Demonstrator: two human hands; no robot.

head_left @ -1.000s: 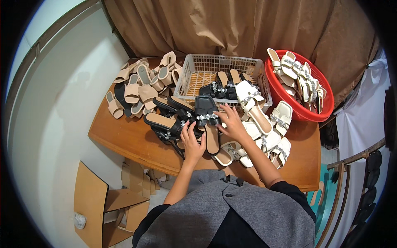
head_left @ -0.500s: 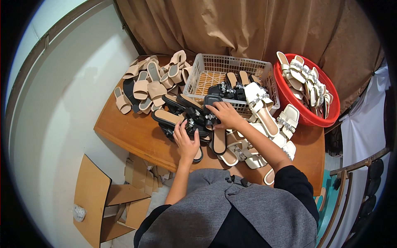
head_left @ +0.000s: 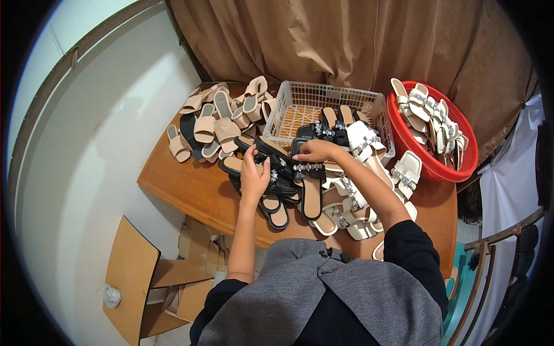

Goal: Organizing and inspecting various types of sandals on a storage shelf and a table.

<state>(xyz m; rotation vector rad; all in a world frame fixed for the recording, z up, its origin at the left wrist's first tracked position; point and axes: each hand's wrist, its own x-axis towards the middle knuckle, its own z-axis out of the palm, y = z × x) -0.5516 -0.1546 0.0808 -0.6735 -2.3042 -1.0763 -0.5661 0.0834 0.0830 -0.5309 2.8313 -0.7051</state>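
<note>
Moved since half a sec ago: R hand (head_left: 320,151), off the crystal band (head_left: 309,167) and up to the toe of a black sandal (head_left: 311,199); L hand (head_left: 254,180), lifted off the strap below, fingers now pointing up. Biggest first: brown curtain (head_left: 306,40) across the back, pale wall (head_left: 104,144) on the L, white sheet (head_left: 502,167) far R, cut cardboard (head_left: 199,248) down on the floor. Next, wooden counter (head_left: 184,184), orange-brown, smooth, loaded mostly along centre and far side, prob. for easy reach. At its far R corner, red basket (head_left: 461,174), heaped w/ cream-strapped sandals tipped on edge, prob. to save room; back centre, whitish slatted crate (head_left: 323,87) w/ a few black pairs set side by side, likely for tidy packing. Loose heaps by colour: beige sandals (head_left: 205,128) L, black pile (head_left: 283,184) mid, cream sandals (head_left: 407,164) R, presumably to avoid mixing kinds. Smallest: L hand half open, thumb apart from fingers, nothing clearly gripped, just beside black heels; R hand curled over the toe, pinch or mere touch: can't tell, perhaps to steady it. Black sandal itself insole up, toe toward crate, heel toward wearer, crystal band uncovered.
</note>
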